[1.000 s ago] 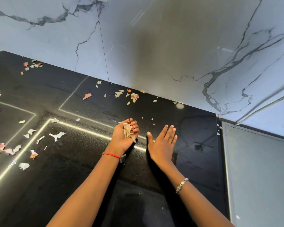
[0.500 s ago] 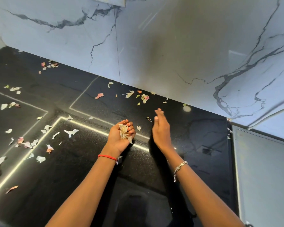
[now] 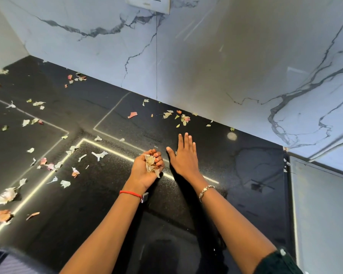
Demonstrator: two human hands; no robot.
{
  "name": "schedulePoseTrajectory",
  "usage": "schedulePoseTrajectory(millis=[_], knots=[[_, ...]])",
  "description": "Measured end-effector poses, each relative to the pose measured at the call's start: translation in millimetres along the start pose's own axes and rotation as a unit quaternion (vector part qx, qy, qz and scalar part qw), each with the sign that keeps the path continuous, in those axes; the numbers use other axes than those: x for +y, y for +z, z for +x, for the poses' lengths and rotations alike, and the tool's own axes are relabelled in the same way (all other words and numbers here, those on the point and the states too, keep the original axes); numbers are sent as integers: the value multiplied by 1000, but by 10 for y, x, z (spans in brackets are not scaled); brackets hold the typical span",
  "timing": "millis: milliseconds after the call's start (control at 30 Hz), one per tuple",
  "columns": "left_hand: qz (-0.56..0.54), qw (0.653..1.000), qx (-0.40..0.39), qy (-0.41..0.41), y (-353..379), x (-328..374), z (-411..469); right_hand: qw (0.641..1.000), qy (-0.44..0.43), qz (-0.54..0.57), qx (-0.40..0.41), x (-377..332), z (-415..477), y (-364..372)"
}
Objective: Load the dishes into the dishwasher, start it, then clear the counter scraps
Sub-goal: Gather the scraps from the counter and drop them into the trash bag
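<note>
The clearing of scraps looked partly done; no dishwasher showed, so that stage could not be judged. The left hand (image 3: 147,169) lay palm up, its fingers (image 3: 156,155) curled round a clump of dry, papery beige scraps (image 3: 151,165). The right hand (image 3: 184,158) lay flat, palm down, on or just over the glossy black speckled stone worktop (image 3: 107,204), its fingers straight and close together, thumb spread. Many thin, torn, curled pink and pale flakes (image 3: 183,118) lay strewn by the white grey-veined marble wall (image 3: 206,66) and well off to the left, not yet gathered.
</note>
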State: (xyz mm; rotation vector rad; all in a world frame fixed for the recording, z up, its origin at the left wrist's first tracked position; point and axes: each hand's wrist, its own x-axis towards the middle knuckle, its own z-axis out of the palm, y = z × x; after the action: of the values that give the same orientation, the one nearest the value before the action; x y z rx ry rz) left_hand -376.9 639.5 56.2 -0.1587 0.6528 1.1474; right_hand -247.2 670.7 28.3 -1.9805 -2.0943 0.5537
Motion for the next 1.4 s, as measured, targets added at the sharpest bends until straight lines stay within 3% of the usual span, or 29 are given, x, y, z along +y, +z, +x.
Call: schedulePoseTrajectory(millis=[267,467,667,733,800,833,867,900,967,1000,1033,1167,1233,1300,1400], knots=[[1,1000,8,-9,10,-39,-56,985,-142,67,68,216,-422,-69],[17,1000,11,-12,47,-105,-104,976,-214,7,28,639,-727,-331],[24,999,16,-21,55,-181,-121,963,-249,-60,88,751,-990,-478],[24,999,14,-25,62,-205,-117,968,-223,-38,112,807,-972,-479],[24,999,14,-28,70,-226,-106,980,-109,72,148,837,-914,-511],[24,999,14,-32,76,-237,-99,971,-19,158,179,844,-864,-535],[23,999,14,-37,84,-257,-90,938,83,268,205,850,-805,-582],[23,999,12,-41,94,-281,-86,876,165,402,208,826,-751,-649],[24,999,9,-47,124,-342,-81,743,215,613,161,703,-687,-777],[26,998,9,-49,144,-378,-77,722,203,647,138,617,-681,-815],[29,998,9,-52,169,-416,-72,737,182,640,119,511,-691,-844],[46,997,-8,-63,292,-557,-44,875,30,476,82,88,-817,-822],[57,996,-18,-70,343,-610,-26,916,-15,394,81,-8,-823,-787],[55,995,-24,-76,372,-630,-19,930,-23,353,97,-43,-810,-780],[70,995,-17,-71,383,-628,16,919,-32,360,155,-73,-798,-817]])
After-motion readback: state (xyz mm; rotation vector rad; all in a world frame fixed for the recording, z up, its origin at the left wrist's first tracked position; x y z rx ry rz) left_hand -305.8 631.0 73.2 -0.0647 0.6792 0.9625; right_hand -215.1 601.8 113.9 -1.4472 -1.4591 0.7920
